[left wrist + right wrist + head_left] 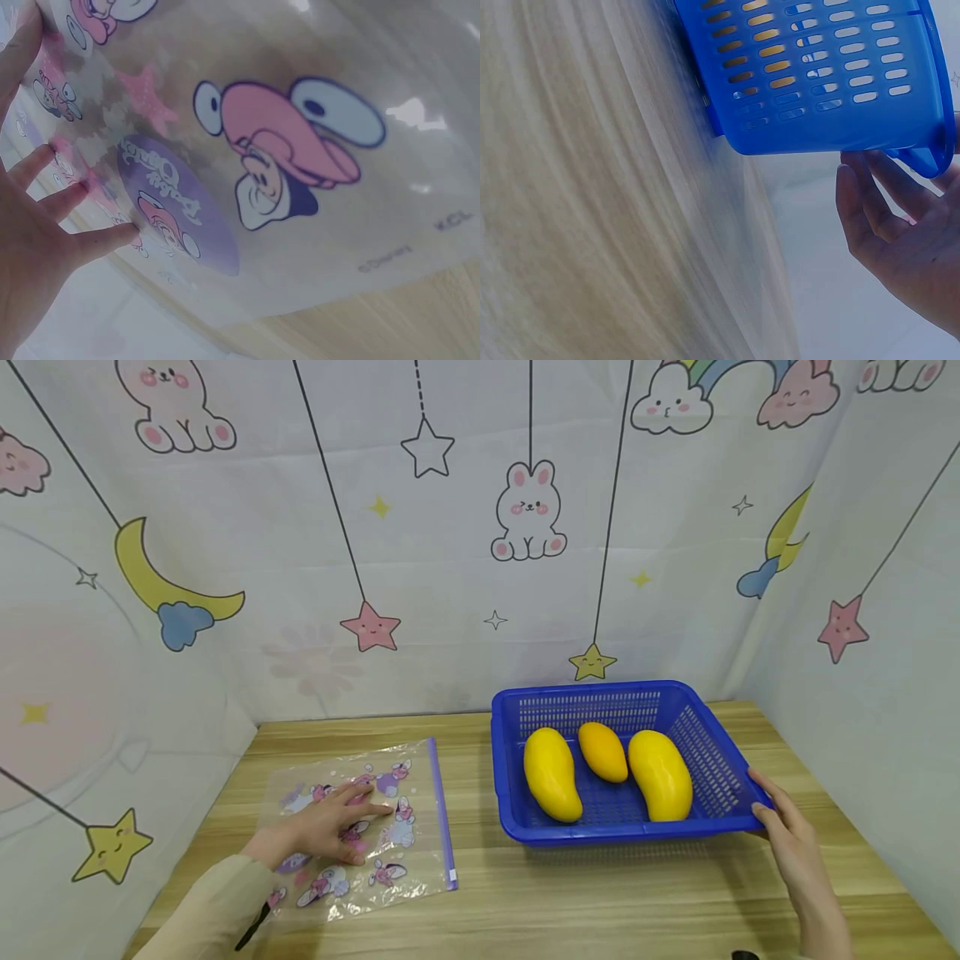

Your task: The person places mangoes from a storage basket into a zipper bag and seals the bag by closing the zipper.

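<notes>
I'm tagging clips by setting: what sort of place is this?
Likely a staged tabletop booth: cartoon-printed sheets hang behind and beside a wood-grain table with a clear bag on it.

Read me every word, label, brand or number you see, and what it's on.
"©Disney": slightly blurred, on the clear bag.
"KCL": same bag, near its edge.
White curly lettering on the bag's purple oval: too warped to read surely.
Blue basket: no text visible.
</notes>
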`<act>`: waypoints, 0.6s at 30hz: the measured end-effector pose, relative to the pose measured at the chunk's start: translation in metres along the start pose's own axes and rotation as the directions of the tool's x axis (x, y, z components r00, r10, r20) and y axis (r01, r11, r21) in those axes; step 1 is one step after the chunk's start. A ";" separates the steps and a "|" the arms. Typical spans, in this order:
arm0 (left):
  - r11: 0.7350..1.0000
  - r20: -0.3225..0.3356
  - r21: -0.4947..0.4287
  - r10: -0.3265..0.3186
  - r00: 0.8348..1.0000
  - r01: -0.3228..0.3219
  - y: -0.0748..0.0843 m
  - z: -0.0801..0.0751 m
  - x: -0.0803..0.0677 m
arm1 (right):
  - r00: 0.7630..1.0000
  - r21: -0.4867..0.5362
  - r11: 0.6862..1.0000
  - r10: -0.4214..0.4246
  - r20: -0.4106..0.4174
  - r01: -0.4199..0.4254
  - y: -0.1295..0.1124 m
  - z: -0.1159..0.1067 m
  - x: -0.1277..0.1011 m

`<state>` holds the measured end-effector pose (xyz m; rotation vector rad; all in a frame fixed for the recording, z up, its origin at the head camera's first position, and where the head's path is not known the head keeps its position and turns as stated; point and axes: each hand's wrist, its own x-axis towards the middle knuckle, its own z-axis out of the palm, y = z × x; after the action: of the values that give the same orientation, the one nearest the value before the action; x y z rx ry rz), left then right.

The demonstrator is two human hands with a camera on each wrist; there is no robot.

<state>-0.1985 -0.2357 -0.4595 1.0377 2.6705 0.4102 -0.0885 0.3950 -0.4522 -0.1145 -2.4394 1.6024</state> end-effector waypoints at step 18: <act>1.000 0.066 -0.010 -0.020 0.998 0.021 0.002 -0.003 0.000 | 1.000 -0.013 1.000 -0.002 0.004 0.002 0.000 -0.001 0.000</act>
<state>-0.1986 -0.2348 -0.4556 1.0021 2.6158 0.3787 -0.0882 0.3955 -0.4523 -0.1112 -2.4524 1.5869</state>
